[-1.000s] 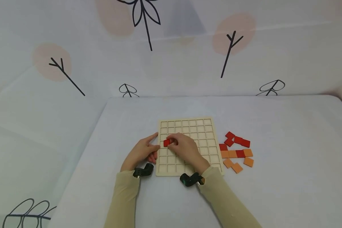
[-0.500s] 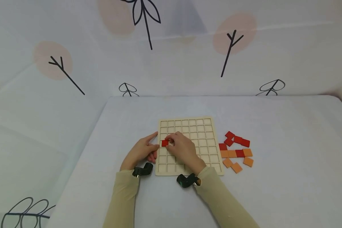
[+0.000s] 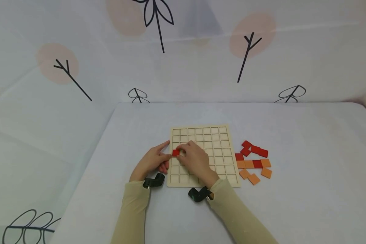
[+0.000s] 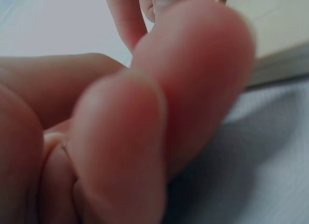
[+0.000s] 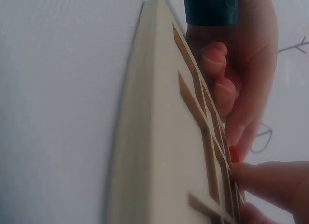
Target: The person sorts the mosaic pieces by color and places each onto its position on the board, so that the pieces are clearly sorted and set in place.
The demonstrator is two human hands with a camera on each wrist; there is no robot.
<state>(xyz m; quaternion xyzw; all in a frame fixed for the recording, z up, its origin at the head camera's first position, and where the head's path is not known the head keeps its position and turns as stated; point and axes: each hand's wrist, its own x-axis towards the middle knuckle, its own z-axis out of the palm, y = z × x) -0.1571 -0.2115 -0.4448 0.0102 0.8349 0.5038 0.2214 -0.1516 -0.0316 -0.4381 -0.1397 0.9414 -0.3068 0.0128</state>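
A cream wooden grid board (image 3: pixel 204 183) lies flat with a small red square tile (image 3: pixel 175 153) at the leftmost column of cells. My right hand (image 3: pixel 196 159) reaches across the board, thumb and index finger pinching this tile at its right side. In the right wrist view, a sliver of the red tile (image 5: pixel 234 154) shows beside the fingertips. My left hand (image 3: pixel 152 161) steadies the board's left edge, index finger stretched along it and thumb tip at the rim. Its remaining fingers bend loosely beneath, and fingertips (image 4: pixel 120 137) fill much of the left wrist view.
Right of the board lie several loose red tiles (image 3: pixel 255 149) and several orange tiles (image 3: pixel 253 179), some lined up in a row. Everything stands on a white cloth-covered table (image 3: pixel 308 189) before a patterned backdrop (image 3: pixel 198 67). Each wrist wears a black camera (image 3: pixel 199 195).
My right hand has shifted slightly left with the red tile, which has turned from a slight tilt to square with the leftmost cell. The left hand has stayed at the board's edge.
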